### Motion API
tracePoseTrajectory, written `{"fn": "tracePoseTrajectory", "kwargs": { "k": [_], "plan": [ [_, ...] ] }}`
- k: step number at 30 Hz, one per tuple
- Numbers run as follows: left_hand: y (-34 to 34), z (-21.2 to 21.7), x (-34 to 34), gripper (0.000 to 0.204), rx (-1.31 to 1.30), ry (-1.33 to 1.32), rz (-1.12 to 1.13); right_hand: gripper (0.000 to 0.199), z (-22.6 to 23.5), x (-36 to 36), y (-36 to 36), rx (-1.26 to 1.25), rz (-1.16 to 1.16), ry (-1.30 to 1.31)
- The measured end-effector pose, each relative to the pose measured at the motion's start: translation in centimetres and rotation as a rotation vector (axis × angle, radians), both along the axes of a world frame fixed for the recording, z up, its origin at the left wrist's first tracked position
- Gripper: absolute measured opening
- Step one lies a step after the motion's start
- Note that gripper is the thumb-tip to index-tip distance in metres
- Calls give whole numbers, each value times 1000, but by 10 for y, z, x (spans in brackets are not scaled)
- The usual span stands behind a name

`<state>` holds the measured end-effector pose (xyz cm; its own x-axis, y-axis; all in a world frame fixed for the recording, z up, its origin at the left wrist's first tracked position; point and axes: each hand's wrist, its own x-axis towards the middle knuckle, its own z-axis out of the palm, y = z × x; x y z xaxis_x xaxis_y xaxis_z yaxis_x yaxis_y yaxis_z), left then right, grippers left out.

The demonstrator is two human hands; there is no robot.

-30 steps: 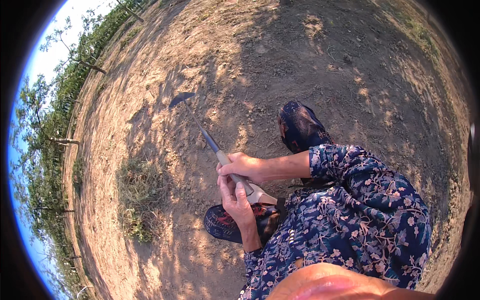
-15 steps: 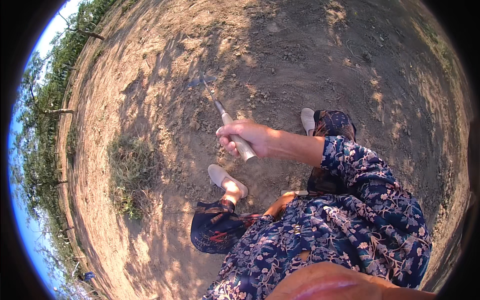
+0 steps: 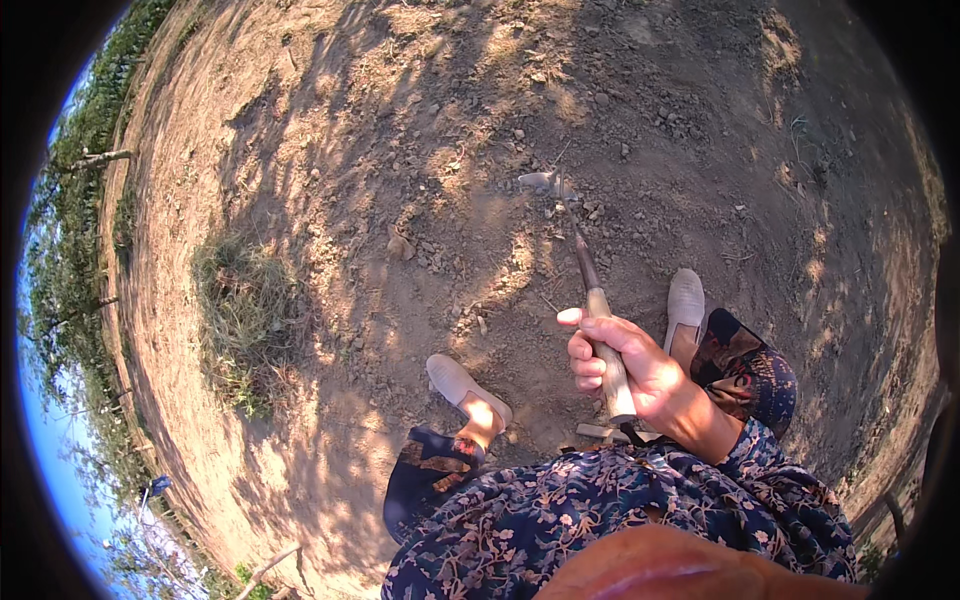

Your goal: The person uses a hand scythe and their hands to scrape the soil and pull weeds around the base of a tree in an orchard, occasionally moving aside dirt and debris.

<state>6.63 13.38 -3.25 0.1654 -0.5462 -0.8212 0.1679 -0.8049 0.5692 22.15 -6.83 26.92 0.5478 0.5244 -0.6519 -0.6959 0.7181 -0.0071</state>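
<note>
My right hand (image 3: pixel 640 365) is wrapped around the wooden handle of a small hand hoe (image 3: pixel 587 265). The hoe reaches away from me, and its metal blade (image 3: pixel 540 181) is at the loose soil between and beyond my feet. Whether the blade's edge is in the soil or just over it, I cannot tell. My left hand does not show; it is hidden at the patterned dress (image 3: pixel 560 520).
My left shoe (image 3: pixel 462 380) and right shoe (image 3: pixel 685 300) stand apart on dry, cloddy ground (image 3: pixel 400 330). A heap of dry weeds (image 3: pixel 250 315) lies to the left. Behind the hoe's handle end is a pale flat piece (image 3: pixel 597 432). Trees (image 3: pixel 75 250) line the far left.
My right hand has moved right and closer to my body with the hoe, and the blade has shifted right. My left hand, partly visible at my lap before, is now out of sight.
</note>
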Motion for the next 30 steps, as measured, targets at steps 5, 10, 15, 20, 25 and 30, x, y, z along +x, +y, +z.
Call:
{"fn": "tracePoseTrajectory", "kwargs": {
  "k": [5, 10, 15, 20, 25, 30],
  "plan": [
    [15, 2, 24, 25, 20, 37, -23, 32, -3, 32, -7, -108, -5, -45],
    [20, 23, 38, 25, 31, 40, -25, 34, -16, 53, -21, -86, -1, -47],
    [19, 50, 51, 25, 19, 12, -38, 31, -29, 86, -36, -92, 20, -96],
    [18, 58, 54, 24, -42, -45, -54, 24, -28, 111, -41, -182, 37, -205],
    [7, 69, 64, 24, -207, -174, -53, 26, -22, 119, -30, -202, 63, -379],
    [-7, 123, 123, 23, -278, -411, 470, 26, -13, 122, -13, -271, 101, -446]
  ]
}}
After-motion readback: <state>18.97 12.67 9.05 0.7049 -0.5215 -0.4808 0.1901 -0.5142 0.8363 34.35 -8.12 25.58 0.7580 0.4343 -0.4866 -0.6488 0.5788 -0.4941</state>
